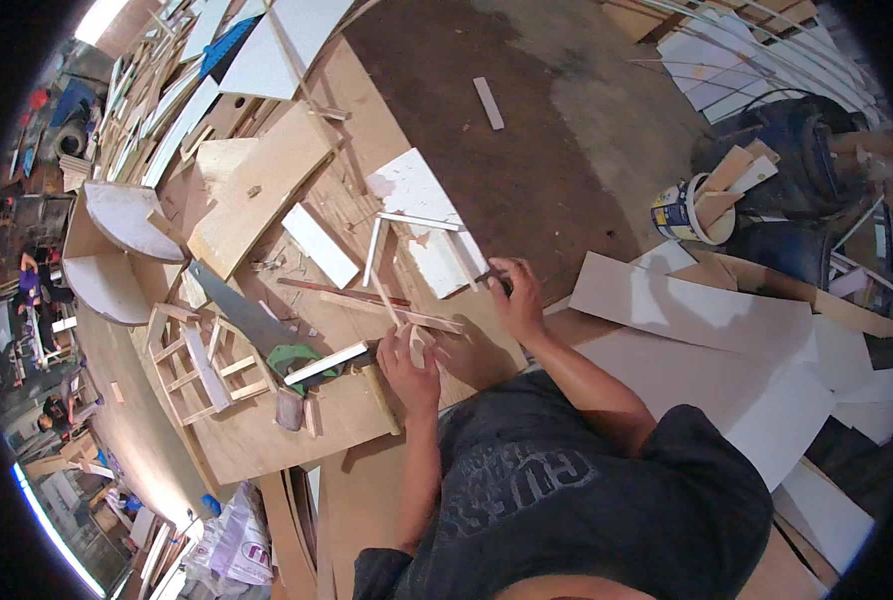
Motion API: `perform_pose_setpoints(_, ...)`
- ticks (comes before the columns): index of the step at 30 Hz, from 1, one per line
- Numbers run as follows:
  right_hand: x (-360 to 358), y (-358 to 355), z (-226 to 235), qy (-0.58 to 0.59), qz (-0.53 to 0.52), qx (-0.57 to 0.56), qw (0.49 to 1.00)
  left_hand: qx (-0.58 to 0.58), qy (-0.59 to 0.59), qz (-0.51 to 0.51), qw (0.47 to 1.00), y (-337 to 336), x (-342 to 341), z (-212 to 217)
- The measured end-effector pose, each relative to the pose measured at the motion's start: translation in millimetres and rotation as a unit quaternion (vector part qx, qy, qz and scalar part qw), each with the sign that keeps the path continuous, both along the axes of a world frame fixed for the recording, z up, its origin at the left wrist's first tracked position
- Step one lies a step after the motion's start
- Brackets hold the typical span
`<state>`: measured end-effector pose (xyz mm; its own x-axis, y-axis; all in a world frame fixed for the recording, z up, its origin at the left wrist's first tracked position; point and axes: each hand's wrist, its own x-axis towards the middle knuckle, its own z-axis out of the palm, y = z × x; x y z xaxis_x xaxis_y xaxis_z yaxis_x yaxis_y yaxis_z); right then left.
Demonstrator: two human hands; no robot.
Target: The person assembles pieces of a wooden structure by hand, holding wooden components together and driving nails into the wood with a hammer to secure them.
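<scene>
so from the head view, which is all there is here, someone's got a skinny three-sided strip frame [418, 219] at the near edge of the tabletop [296, 452], its crossbar pointing away from them and lying over a chipped white panel [418, 178]. left hand [411, 370] has its fingers curled in and looks like it's pinching the near end of the left leg. right hand [522, 300] is bent around by the end of the other leg, with something dark under the fingers, and tbh i can't tell if it's pinching the strip, the dark thing or both. my read is that the step in hand is holding and lining up the frame by its two legs. next move probably calls for a light, even grip at both ends, since strips that thin could twist or pop at the corners. just left of the frame there's a white block [320, 246], and a dark reddish strip [341, 291] lies between that and the left hand. further left is a handsaw [238, 311] with a green handle, right beside a little slatted wooden frame [204, 368]. off to the right, well apart from the hands, a bucket [673, 213] has offcuts sticking out of it.
</scene>
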<state>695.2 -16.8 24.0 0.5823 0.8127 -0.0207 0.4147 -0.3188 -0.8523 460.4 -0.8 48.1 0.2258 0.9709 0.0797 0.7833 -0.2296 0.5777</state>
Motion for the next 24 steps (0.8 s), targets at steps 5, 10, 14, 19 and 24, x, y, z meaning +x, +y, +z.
perform_pose_setpoints(5,54.2,-18.4,-35.2,0.042,-0.070,0.007,0.997,0.007,0.008,-0.047,0.999,10.1,35.1,1.2)
perform_pose_setpoints(10,75.8,-20.4,-23.4,0.044,-0.027,0.000,0.999,-0.030,0.068,-0.051,0.996,-2.9,55.4,-11.5)
perform_pose_setpoints(14,68.0,-15.5,-22.7,0.075,0.020,-0.017,0.997,-0.065,0.134,-0.019,0.989,-13.4,50.7,-21.1)
perform_pose_setpoints(19,51.9,2.9,-7.4,0.076,0.083,-0.049,0.993,-0.103,0.186,0.000,0.977,-11.6,34.5,-18.5)
perform_pose_setpoints(24,64.3,11.9,-17.8,0.090,0.039,0.027,0.995,-0.025,0.169,-0.009,0.985,-11.8,29.6,-13.3)
